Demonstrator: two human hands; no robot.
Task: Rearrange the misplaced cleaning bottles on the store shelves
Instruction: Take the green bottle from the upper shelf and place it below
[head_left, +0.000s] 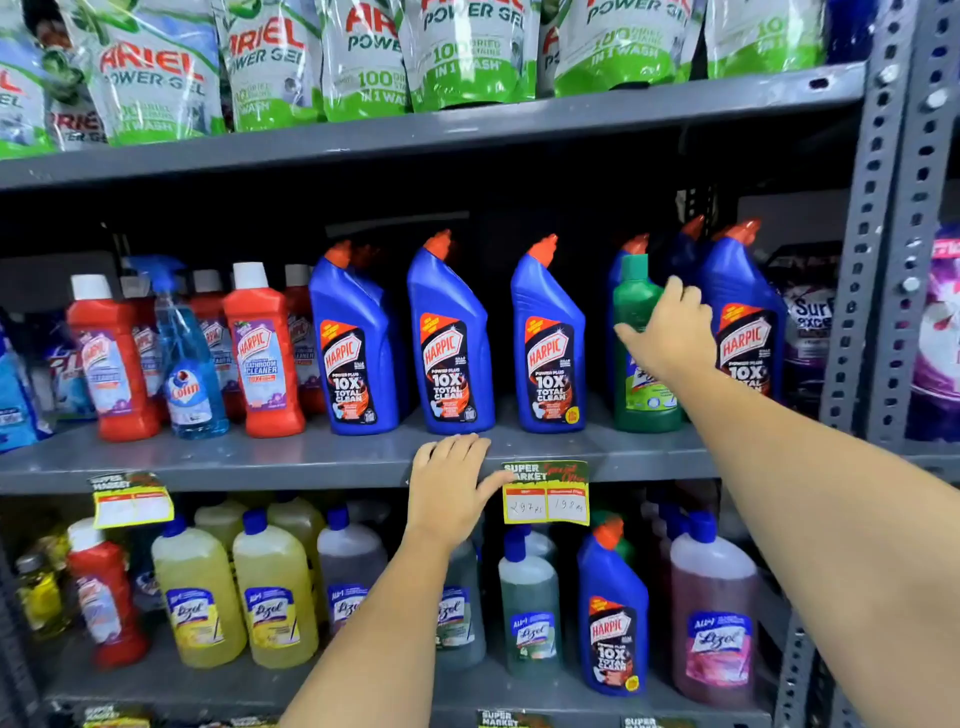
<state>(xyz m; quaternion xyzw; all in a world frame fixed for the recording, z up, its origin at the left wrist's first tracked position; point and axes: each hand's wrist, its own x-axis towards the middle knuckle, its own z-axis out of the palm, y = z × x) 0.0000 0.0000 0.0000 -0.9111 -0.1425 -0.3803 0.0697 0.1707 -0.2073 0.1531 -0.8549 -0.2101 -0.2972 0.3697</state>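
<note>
Nearest the camera, the left hand lay flat and released on the front lip of the middle shelf, fingers spread, gripping nothing and touching no bottle; it served, by judgement, as a brace. Just beside its thumb hung a yellow price tag.

Below that lip, on the lower shelf, a lone blue Harpic bottle stood upright among the Lizol bottles, apparently out of its row; a red bottle at the far left looked likewise strayed.

Farther in, the right hand reached across the middle shelf, fingers curved loosely about the shoulder of the green bottle; thumb and fingertips touched it, though a closed grasp was not evident. This bottle stood upright at the front edge, between the third blue Harpic in the row and the right-hand one, and was the only green one there; a blue Colin spray bottle among the red Harpic cleaners also seemed misplaced.

Handling, as judged: the green bottle appeared full, hence moderately heavy; rigid plastic with slight give; the glossy wall and label probably slippery. The flat waist below the shoulder offered the surest hold, the narrow neck under the cap being likelier to swing; neighbours stood close, so a straight lift forward seemed advisable.

Farthest and above, Ariel pouches lined the top shelf.
</note>
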